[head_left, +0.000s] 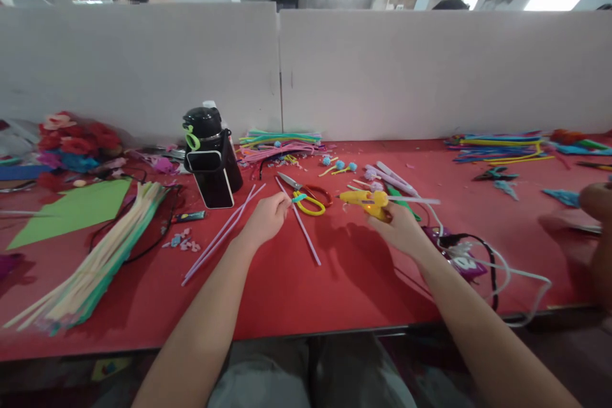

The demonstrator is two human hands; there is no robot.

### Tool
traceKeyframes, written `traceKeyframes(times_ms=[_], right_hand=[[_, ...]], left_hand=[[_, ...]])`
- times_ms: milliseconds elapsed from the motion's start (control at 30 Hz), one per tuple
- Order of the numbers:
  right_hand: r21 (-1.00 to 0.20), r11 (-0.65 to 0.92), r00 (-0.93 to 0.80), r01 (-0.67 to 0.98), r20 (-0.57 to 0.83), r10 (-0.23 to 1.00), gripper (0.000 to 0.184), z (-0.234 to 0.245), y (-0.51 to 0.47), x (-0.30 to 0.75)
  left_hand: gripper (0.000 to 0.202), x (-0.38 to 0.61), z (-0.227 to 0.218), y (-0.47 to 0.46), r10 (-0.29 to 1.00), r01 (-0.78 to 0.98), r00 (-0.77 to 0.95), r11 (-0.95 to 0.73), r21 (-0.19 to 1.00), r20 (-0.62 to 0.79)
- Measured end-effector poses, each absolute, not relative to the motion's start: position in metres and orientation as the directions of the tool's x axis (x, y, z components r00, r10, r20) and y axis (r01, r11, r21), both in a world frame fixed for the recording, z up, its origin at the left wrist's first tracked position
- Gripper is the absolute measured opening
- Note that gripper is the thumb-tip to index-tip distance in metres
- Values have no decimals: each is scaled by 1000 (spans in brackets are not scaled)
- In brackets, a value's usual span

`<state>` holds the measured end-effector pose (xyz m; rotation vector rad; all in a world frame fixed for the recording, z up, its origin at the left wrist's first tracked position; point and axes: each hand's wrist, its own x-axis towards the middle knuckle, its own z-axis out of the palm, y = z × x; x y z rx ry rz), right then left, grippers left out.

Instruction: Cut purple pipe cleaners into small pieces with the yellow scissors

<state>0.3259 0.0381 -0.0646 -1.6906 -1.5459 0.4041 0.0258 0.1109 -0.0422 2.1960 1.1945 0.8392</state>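
My left hand (266, 222) pinches a small turquoise piece (299, 198), which looks like a bit of pipe cleaner. In my right hand (401, 227) is a yellow hot glue gun (364, 198), its nozzle facing left toward that piece. A translucent glue stick (423, 201) juts from the gun's back end. Between the hands, scissors (314, 209) with red and yellow handles lie on the table, partly behind the turquoise piece. One lilac pipe cleaner (306, 237) lies just right of my left hand, and more lilac pipe cleaners (220, 237) lie to its left.
A black bottle (203, 124) stands behind a phone (215, 188) at left. A bundle of cream and green pipe cleaners (102, 255) lies near the front left. White cables (538, 279) trail at right. Another person's hand (597, 207) is at the right edge; a pale partition (382, 70) closes the back.
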Motion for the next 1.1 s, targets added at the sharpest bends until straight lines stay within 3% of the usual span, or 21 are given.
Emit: traceKeyframes(times_ms=[67,167,300,567,700,800,867,967,1100], right_hand=[[-874,181,115,450,258,959,32,-64,37,314],[-952,104,15,289,113,993,38,-60,37,294],[-964,113,-67,240,99,993,31,-58,47,271],[-995,104,-172,3,102,980,32,-73,56,251],[-995,-1,-459,-101,46,887,34,-69,38,247],[-993,-98,-647,-68,-31,762,40,-65,29,242],[-997,-73,-652,-2,-54,756,46,-64,29,244],[-994,44,-522,105,-18,853,48,-67,37,257],[-948,197,-331,250,108,938,36,-74,49,276]], left_hand=[[27,19,-37,115,853,564,461,-496,661,246],[23,7,-32,121,858,608,498,-451,654,128],[24,-7,-36,121,872,605,490,-333,723,-9],[29,-9,-63,106,907,463,422,-230,856,15],[23,-6,-71,107,941,372,337,-143,917,10],[22,-6,-69,110,947,382,319,-106,918,-24],[23,-7,-66,112,951,403,309,-97,910,-36],[22,-11,-62,112,957,417,289,-92,904,-37],[23,-11,-56,107,938,438,343,-113,892,-50]])
